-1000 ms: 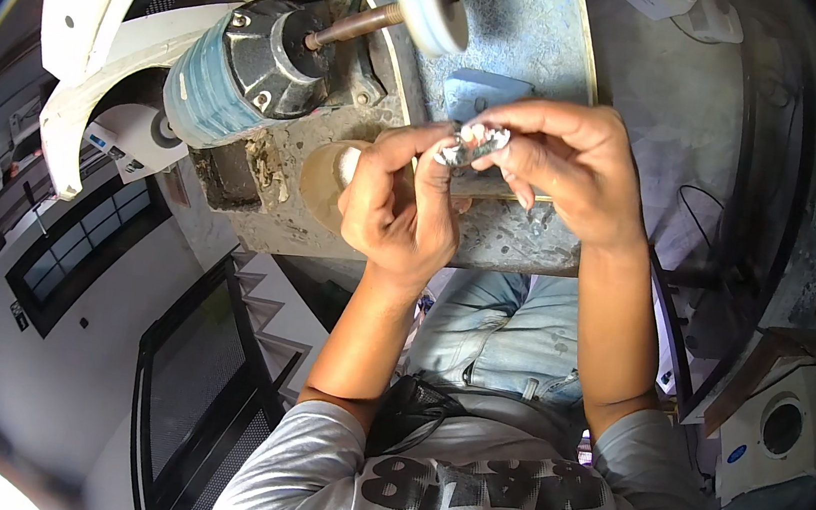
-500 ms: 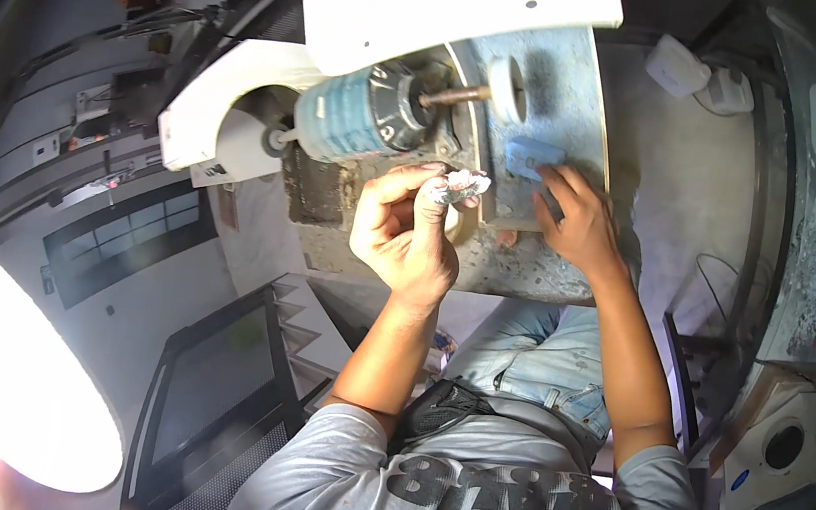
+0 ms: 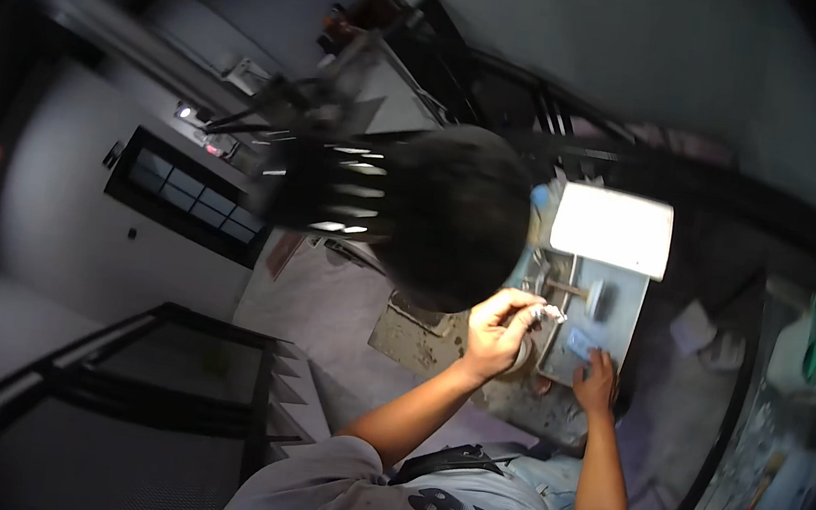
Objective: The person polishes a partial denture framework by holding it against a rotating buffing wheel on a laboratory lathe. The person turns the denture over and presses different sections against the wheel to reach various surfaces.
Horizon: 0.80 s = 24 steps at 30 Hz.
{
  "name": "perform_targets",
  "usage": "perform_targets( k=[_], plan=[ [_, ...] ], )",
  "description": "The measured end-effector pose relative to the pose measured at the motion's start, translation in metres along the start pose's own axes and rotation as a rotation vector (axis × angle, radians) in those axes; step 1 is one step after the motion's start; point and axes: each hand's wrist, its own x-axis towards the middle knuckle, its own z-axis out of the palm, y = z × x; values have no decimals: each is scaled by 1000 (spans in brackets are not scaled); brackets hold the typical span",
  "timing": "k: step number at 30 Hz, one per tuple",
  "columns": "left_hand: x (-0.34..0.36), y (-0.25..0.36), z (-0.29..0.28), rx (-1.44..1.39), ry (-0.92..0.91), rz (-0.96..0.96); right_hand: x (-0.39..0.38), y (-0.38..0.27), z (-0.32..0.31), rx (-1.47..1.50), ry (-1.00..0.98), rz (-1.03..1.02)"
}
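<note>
My left hand is closed on a small, irregular silvery-white piece, raised between thumb and fingertips left of a blue block. My right hand has its fingertips at the block's lower right, thumb apart from them; whether they lift it is too small to tell. Above the block a pale wheel sits on a spindle. Most of the motor is hidden behind a dark, blurred lamp head.
The dark lamp head fills the middle, left of a bright white panel. A black metal railing stands lower left. A glass-topped table with containers and brushes lies at right; white jugs sit on the floor beside the bench.
The view has swung and pulled back, bringing the lamp in. My right hand has left the piece for the blue block; my left hand still holds the piece.
</note>
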Motion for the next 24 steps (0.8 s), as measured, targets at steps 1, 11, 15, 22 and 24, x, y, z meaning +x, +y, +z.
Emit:
perform_targets(
  k=[1, 11, 15, 22, 24],
  plan=[
    [-3, 12, -6, -31, 0, -4, 0, -14, -9, -25, -56, 21],
    [-38, 17, -32, -219, 184, -31, -3, -8, -6, -154, -280, 54],
    [-40, 27, -49, -132, 218, -12, -5, -3, -6, -193, -245, 43],
    [-34, 37, -82, -116, 356, 35, -5, 4, -38, 69, 31, -220],
    [-30, 44, -87, -74, 353, 58, -14, -13, -66, 78, 123, -128]
  ],
)
